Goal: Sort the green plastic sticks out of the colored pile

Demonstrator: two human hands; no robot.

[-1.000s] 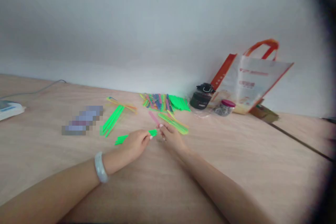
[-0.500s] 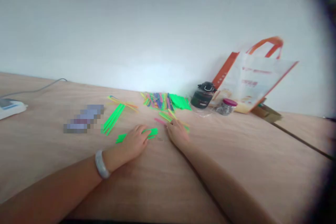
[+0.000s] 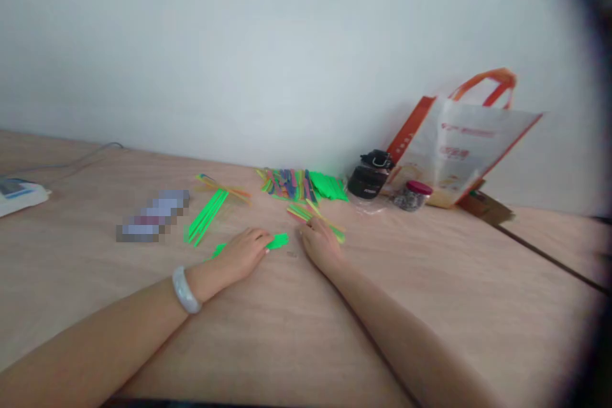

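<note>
My left hand (image 3: 247, 251), a pale bracelet on its wrist, lies over a bundle of thin green strips (image 3: 278, 241) on the table. Its fingers are closed around them, and green ends stick out on both sides. A little to the right, my right hand (image 3: 319, 241) has its fingers curled down onto a small bunch of yellow, green and pinkish strips (image 3: 299, 211). The fingertips partly hide where they meet those strips. Several longer green strips (image 3: 208, 213) lie left of my hands, and a few yellow and orange strips (image 3: 224, 187) cross behind them.
By the wall lies a pile of mixed-colour strips (image 3: 287, 183) beside a stack of green ones (image 3: 329, 185). Further right stand a dark bottle (image 3: 367, 180), a red-lidded jar (image 3: 413, 196) and a white bag (image 3: 461, 146). A blurred-out object (image 3: 153, 215) and a white device (image 3: 21, 196) lie left.
The pink strip that stuck out left of my right hand now lies in with the other coloured strips. My left hand has shifted slightly and covers more of the green bundle.
</note>
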